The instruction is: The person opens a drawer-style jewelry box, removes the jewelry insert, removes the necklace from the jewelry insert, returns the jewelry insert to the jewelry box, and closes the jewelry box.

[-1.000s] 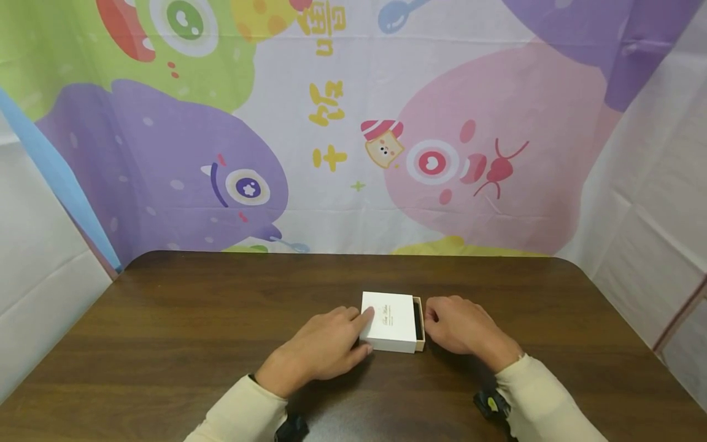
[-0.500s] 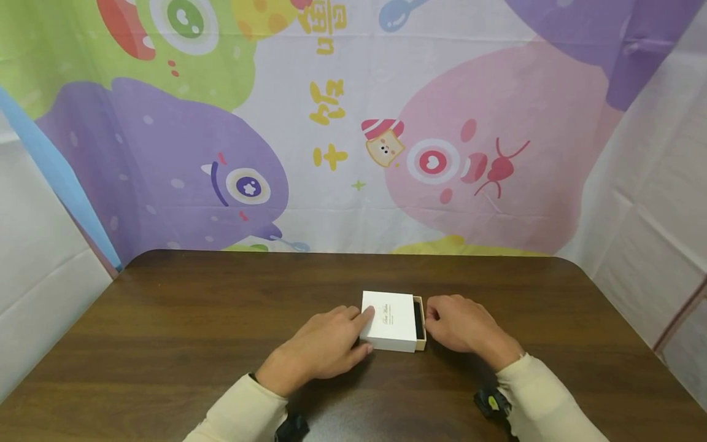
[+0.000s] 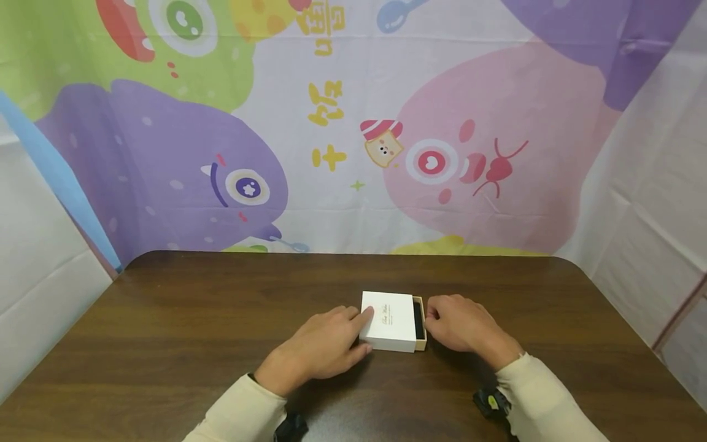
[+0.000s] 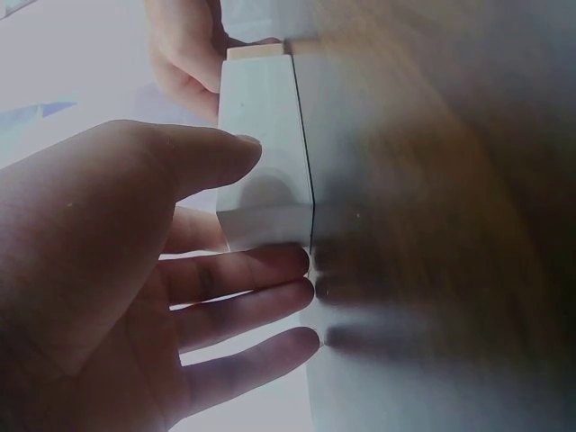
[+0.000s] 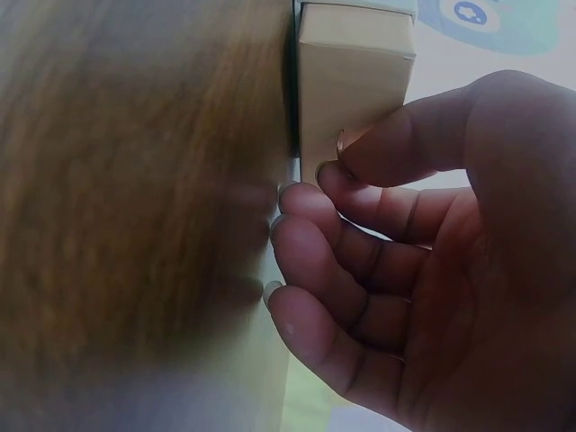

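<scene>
White single box (image 3: pixel 388 322), one drawer (image 5: pixel 355 76) partly out, two hands (image 3: pixel 315 348) (image 3: pixel 465 325) flanking.

1. Left arm (image 3: pixel 243 411): sleeved, enters from 7 o'clock in the head view.
2. Left hand (image 3: pixel 312 350): back up, index finger aimed towards 2 o'clock, thumb apart; the remaining fingers nearly straight, slightly spread.
3. Right arm (image 3: pixel 544 399): sleeved, enters from 5 o'clock, directed towards 10.
4. Right hand (image 3: pixel 461 322): fingers curled, thumb and index tips together.
</scene>
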Demonstrator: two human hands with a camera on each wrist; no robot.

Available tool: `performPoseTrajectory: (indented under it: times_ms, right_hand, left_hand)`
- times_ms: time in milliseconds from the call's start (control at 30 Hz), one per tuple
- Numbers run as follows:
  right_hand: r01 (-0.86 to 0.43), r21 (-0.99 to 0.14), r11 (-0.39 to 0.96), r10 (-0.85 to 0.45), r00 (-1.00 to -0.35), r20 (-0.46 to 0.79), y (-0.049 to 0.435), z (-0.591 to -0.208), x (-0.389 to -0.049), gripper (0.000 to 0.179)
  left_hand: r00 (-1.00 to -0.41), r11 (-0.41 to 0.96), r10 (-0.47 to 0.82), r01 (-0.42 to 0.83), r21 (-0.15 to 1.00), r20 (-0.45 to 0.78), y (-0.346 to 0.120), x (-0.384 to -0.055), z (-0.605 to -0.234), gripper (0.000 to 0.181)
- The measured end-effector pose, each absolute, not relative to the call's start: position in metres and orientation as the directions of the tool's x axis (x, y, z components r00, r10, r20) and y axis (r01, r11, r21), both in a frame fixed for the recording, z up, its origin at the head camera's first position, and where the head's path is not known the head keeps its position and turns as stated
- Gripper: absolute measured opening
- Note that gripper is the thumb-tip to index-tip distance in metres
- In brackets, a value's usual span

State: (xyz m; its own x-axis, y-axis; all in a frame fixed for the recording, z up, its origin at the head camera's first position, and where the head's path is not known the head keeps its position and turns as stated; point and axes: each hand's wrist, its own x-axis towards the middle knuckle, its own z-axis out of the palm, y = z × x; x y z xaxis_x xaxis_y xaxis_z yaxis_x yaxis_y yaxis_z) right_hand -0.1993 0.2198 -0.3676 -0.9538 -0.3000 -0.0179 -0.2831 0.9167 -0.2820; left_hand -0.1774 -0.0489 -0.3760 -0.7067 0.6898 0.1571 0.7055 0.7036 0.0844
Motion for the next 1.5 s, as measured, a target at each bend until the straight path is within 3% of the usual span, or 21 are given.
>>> performPoseTrajectory:
  times_ms: [1500]
  right_hand:
    - [-0.249, -0.296, 0.922, -0.271, -0.962, -0.035, 0.2201, -0.3664, -0.2, 0.018]
  left_hand:
    - [-0.706, 0.704, 0.689, 0.706, 0.081, 0.164, -0.0478, -0.1771, -0.3769, 0.057]
